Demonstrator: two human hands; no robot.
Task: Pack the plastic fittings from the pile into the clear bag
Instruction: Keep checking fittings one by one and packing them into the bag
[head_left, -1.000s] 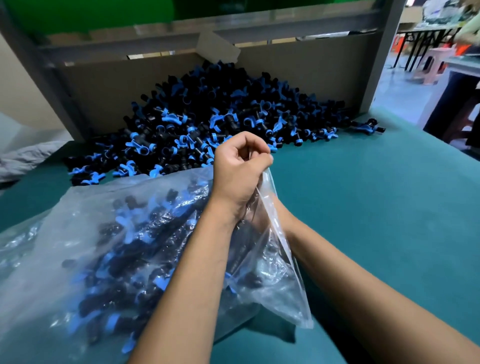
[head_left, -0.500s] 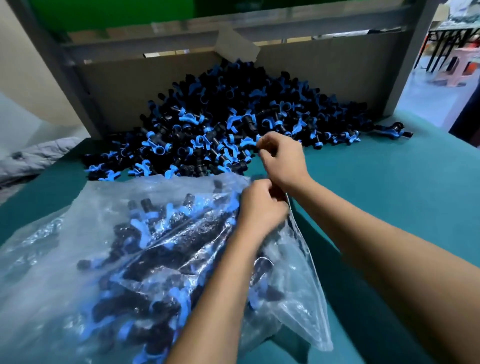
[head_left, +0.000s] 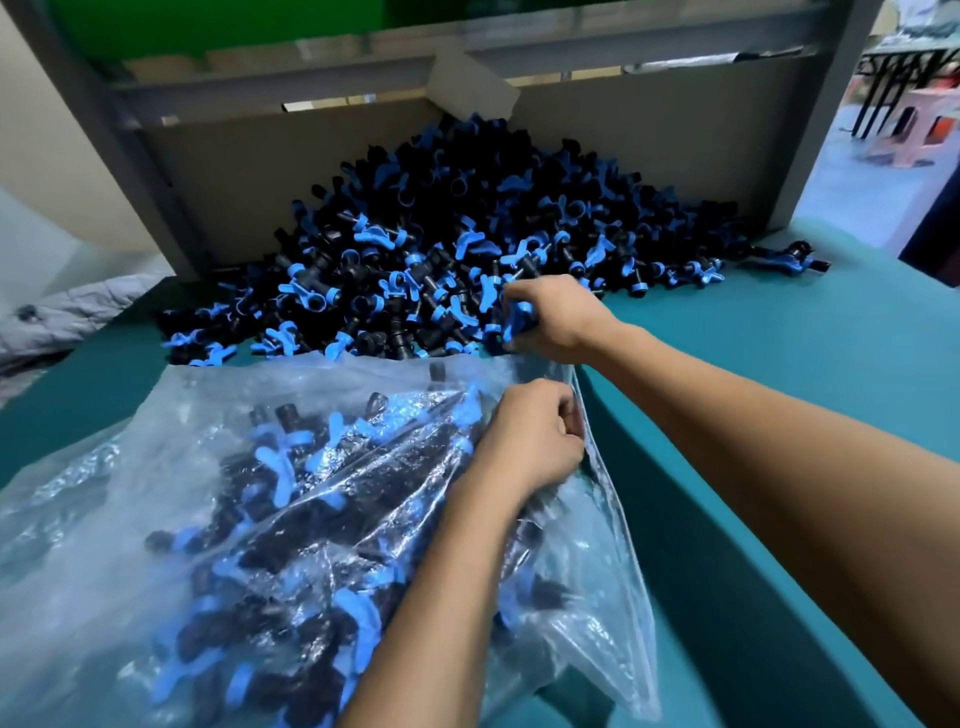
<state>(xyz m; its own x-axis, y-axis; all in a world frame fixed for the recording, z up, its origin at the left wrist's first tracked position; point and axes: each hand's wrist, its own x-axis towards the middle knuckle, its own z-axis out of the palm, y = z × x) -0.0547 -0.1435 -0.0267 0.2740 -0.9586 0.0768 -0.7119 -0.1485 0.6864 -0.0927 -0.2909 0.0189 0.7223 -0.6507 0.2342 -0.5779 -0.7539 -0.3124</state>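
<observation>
Gripping the clear bag (head_left: 291, 499) mouth, the left hand (head_left: 535, 441) could slip and spill fittings while the right hand (head_left: 556, 317) closes on fittings (head_left: 517, 319) at the pile (head_left: 467, 249) edge.

clear bag (head_left: 156, 519): glossy crinkled plastic film | fittings (head_left: 441, 234): matt plastic (black, blue) | table (head_left: 779, 364): matt teal cloth

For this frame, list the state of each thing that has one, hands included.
Clear bag: lying on the table, partly filled with fittings, mouth held open.
Pile of fittings: heaped against the cardboard backing.
Left hand: grips the bag's rim.
Right hand: at the pile's near edge, fingers curled round blue and black fittings.
</observation>
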